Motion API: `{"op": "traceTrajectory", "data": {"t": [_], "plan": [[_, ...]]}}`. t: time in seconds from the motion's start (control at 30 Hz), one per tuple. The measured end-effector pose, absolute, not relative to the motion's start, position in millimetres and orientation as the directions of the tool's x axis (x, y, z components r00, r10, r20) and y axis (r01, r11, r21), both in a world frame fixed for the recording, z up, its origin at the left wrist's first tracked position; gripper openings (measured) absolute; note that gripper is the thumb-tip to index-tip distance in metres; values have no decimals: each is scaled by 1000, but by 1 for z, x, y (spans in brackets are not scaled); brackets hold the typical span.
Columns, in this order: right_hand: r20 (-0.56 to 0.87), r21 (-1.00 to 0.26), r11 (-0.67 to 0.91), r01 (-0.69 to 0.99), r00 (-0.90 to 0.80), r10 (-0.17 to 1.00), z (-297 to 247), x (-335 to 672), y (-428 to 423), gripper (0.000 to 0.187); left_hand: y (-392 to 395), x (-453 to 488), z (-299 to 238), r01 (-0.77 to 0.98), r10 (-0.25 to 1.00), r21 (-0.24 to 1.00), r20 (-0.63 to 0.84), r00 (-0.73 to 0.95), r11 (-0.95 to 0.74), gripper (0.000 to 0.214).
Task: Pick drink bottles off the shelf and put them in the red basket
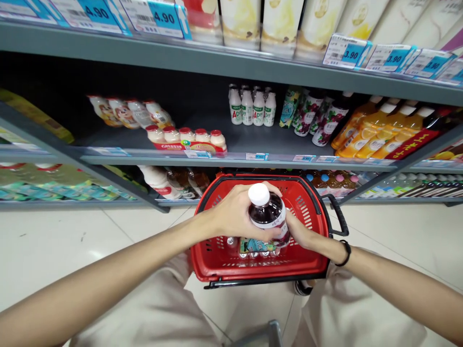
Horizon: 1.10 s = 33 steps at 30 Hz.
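Note:
A bottle of dark drink (pixel 268 212) with a white cap and a fruit-printed label is held above a red shopping basket (pixel 224 270). My left hand (pixel 237 212) is wrapped round it from the left, fingers and thumb closed near the shoulder. On its right side my right hand (pixel 298 229) presses against the lower part; its fingers are mostly hidden behind the bottle. Down in the basket lie a blue-green drink pack (pixel 253 245) and several small bottles (pixel 265 253), partly covered by the hands and the held bottle.
Ahead runs a grey shelf (pixel 202 154) with white AD milk bottles (pixel 252 107), red-capped small bottles (pixel 186 139), dark fruit drinks (pixel 307 113) and orange juice bottles (pixel 383 127). The basket's black handle (pixel 338 217) sticks out right. Below the basket is a grey bar (pixel 260 335).

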State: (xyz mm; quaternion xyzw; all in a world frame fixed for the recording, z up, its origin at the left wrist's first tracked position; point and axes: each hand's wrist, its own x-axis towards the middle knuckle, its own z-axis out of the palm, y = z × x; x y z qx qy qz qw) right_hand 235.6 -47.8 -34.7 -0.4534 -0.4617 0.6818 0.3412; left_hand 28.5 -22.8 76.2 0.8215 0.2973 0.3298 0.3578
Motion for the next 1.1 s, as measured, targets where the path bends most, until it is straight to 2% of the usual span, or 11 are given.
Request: {"op": "traceTrajectory", "data": {"t": [0.1,0.33,0.47,0.63,0.73,0.8,0.93,1.0,1.1], "plan": [[-235,-971,-239,20,-291,928,-37,237,-46,44,-23,28,76,273,726,780,308,615,-562,59],[-192,-981,-176,84,-241,951,-43,236,-51,36,-23,25,77,288,723,781,278,633,-554,57],[-193,-979,-175,103,-204,960,-37,235,-52,38,-23,24,76,314,746,784,266,610,-536,58],[-130,-988,-120,94,-100,986,-32,237,-49,34,-27,25,74,278,787,801,345,511,-531,58],[-109,-994,-107,29,-104,989,-31,237,-49,29,-28,25,72,210,757,779,446,478,-591,66],[-153,-984,-163,-65,-143,978,-30,234,-49,30,-27,24,72,174,718,744,511,473,-645,67],[-366,-876,-436,-205,-306,879,-18,227,-49,35,-28,25,73,137,700,730,557,448,-669,54],[-444,-814,-554,-178,-426,789,-10,227,-47,41,-29,26,72,90,717,768,540,441,-634,51],[-485,-758,-650,-59,-615,621,-2,233,-47,49,-29,27,69,34,742,837,465,483,-547,53]]}}
